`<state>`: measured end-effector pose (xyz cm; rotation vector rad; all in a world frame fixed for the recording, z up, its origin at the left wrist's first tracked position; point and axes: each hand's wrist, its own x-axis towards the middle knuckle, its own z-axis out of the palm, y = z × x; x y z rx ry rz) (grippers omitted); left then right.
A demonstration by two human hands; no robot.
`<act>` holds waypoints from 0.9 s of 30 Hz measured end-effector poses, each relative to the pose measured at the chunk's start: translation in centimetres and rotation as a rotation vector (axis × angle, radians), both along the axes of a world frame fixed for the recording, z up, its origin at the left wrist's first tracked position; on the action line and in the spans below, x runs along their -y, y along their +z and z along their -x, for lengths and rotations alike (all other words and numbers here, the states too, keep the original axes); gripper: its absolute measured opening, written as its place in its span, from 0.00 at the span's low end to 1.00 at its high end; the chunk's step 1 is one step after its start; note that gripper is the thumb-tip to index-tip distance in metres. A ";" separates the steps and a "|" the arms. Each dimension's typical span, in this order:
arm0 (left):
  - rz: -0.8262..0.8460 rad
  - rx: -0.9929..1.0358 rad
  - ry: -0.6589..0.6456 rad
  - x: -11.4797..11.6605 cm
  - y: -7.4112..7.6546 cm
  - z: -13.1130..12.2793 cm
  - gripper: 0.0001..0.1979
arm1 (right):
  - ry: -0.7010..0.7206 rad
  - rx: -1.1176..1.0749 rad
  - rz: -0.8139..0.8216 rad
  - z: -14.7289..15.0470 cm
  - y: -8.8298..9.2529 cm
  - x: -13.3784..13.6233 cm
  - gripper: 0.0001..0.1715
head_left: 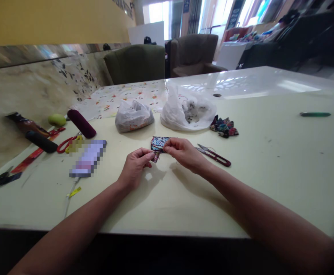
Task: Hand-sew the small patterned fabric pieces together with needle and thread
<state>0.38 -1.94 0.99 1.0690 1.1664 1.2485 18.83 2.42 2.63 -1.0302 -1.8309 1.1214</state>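
Note:
Between my hands, a little above the table, is a small piece of patterned fabric (157, 157). My left hand (135, 166) pinches it from the left with thumb and forefinger. The fingertips of my right hand (182, 152) are pinched together at its right edge; whether they hold a needle or only cloth is too small to tell. Just behind lies a blue patterned fabric piece (159, 142), partly covered by my right fingers. Thread snips (217, 157) with dark red handles rest beside my right wrist, and a thin thread loops near their blades.
Behind my hands stand a grey plastic bag (134, 118) and a white bag (172, 114) of stuffing. Patterned fabric pieces (226, 126) lie beside it. At left are a phone (89, 157), red-handled scissors (65, 144), a maroon thread spool (81, 124) and a bottle (31, 126). A green pen-like object (315, 114) lies right.

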 end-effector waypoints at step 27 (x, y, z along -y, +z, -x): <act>0.016 -0.038 0.012 0.0 0.0 0.0 0.07 | 0.013 -0.080 0.183 0.1 -0.1 0.1 0.08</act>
